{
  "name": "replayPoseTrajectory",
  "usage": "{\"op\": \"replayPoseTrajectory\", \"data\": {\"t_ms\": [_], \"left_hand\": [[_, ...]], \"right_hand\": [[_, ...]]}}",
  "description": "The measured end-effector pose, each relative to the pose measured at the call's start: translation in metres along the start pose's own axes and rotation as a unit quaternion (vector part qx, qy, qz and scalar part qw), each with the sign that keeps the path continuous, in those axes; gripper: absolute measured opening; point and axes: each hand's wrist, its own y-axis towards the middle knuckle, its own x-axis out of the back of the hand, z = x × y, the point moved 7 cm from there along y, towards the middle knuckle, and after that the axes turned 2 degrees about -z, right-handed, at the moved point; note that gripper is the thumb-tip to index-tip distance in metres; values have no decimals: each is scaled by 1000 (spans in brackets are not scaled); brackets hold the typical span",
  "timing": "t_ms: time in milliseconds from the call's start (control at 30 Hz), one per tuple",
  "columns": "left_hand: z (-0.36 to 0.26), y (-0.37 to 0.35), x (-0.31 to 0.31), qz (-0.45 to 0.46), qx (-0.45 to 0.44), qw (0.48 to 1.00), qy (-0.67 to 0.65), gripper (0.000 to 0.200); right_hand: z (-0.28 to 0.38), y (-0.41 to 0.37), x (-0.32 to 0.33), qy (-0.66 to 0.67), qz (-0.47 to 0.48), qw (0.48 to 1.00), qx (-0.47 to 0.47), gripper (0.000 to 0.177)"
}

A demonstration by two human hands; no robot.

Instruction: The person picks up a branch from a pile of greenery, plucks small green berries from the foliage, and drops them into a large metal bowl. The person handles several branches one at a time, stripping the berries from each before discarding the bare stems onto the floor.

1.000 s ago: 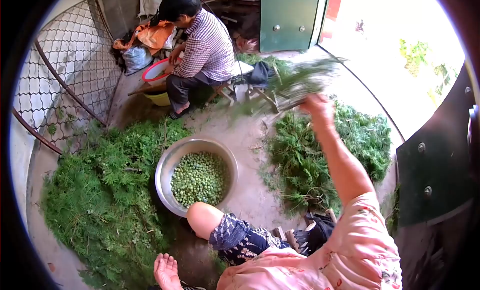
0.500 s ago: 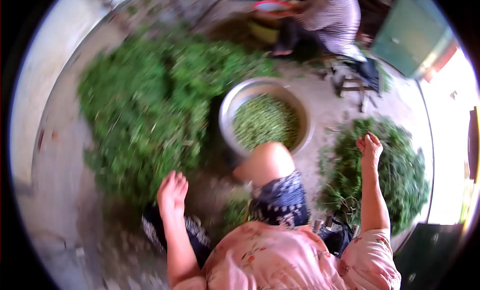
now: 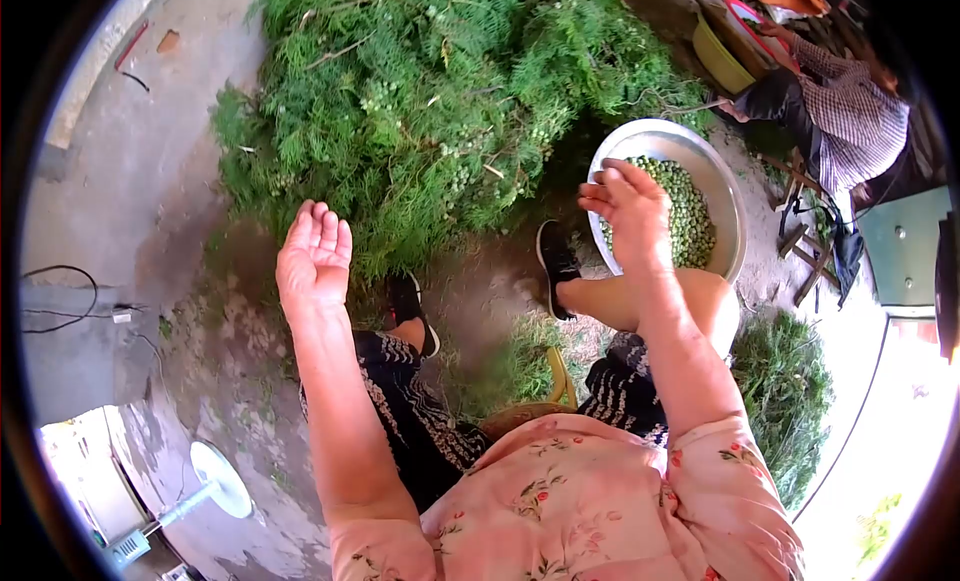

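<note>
My left hand (image 3: 316, 261) is raised palm up with its fingers apart and nothing in it, near the lower left edge of a large pile of green branches (image 3: 430, 91). Over the left part of a metal basin (image 3: 735, 221) is my right hand (image 3: 632, 209), its fingers apart and curved, with nothing visible in them. Small round green fruits (image 3: 690, 206) lie in the basin, which stands on the floor beside my bent knee.
A smaller heap of greenery (image 3: 785, 391) lies at the right. Another person (image 3: 850, 111) sits at the upper right by a yellow tub (image 3: 720, 56) and a wooden stool (image 3: 810, 246). A white fan (image 3: 222, 479) stands at the lower left.
The view has turned, so the basin and co-worker appear farther right. My right hand has moved from over the smaller heap to the basin. My left hand appears higher and more spread.
</note>
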Motion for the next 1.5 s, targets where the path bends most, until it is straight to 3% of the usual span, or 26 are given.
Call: {"op": "replayPoseTrajectory", "data": {"t_ms": [100,267,367,433,533,633,667,767,867,967,1100,1133,1167,1233,1333,1433,1500], "left_hand": [[-7,14,8,-15,-2,1000,-6,14],[-16,30,23,-40,14,999,-6,15],[-30,30,9,11,-3,1000,-7,18],[-38,31,3,38,-23,999,12,20],[-44,30,3,9,-39,999,29,25],[-45,31,5,34,-22,999,0,29],[-45,31,5,58,-12,998,-7,30],[-46,29,3,79,-4,997,-27,33],[-43,27,-2,68,-1,997,-31,33],[-39,27,-5,68,5,997,-31,32],[-37,23,-7,56,3,998,-15,31],[-37,23,-8,53,3,998,-15,31],[-37,23,-8,49,2,999,-15,31],[-37,22,-7,54,5,998,-22,31],[-37,22,-3,54,8,998,-38,32],[-45,23,5,51,0,998,-39,33],[-53,25,12,15,-19,999,-38,32]], "right_hand": [[-73,19,-17,-45,3,997,-68,18],[-223,41,32,-253,-24,945,-207,16],[-268,51,45,-420,15,885,-199,12],[-305,70,54,-535,72,832,-123,20],[-321,79,34,-635,110,765,11,26],[-340,90,19,-660,116,743,11,31],[-352,97,20,-689,122,713,-33,36],[-383,107,27,-703,138,697,38,35],[-391,107,30,-726,103,676,-75,33],[-396,104,27,-750,124,640,-112,32],[-436,99,38,-777,123,616,47,21],[-415,88,16,-717,157,674,82,17],[-404,82,8,-630,114,764,81,16],[-410,78,-12,-595,162,786,35,16],[-419,73,-42,-554,151,811,110,18],[-427,67,-61,-677,150,719,-51,21],[-434,68,-67,-680,178,702,-116,24]]}}
